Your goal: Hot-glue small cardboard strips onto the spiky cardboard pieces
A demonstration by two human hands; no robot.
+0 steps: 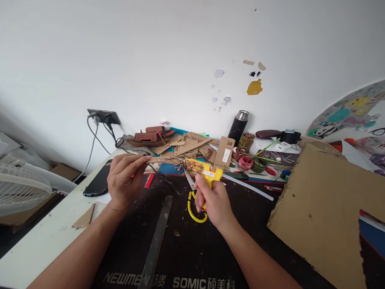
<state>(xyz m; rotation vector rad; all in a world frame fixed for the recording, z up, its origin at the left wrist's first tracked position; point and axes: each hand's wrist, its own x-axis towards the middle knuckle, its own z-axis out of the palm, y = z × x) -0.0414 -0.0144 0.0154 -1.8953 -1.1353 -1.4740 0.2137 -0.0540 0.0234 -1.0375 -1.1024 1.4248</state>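
Observation:
My right hand (215, 202) is wrapped round the grip of a yellow hot glue gun (214, 173), its stained nozzle facing left. A long translucent glue stick (249, 187) sticks out of the gun's back. My left hand (125, 178) is closed in a pinch on the end of a thin cardboard strip (162, 159), which reaches rightward close to the nozzle; whether they touch I cannot tell. Beneath the gun lie scissors with yellow handles (197, 218), partly hidden by my right hand. A metal ruler (158, 241) rests on the black mat (186, 257) between my forearms.
Cardboard scraps (192, 144) pile up at the back, beside a brown model boat (150, 137). A black thermos (239, 127) and paint jars (246, 162) stand behind on the right. A large cardboard sheet (325, 204) covers the right side. A phone (98, 180) and a fan (24, 192) are leftward.

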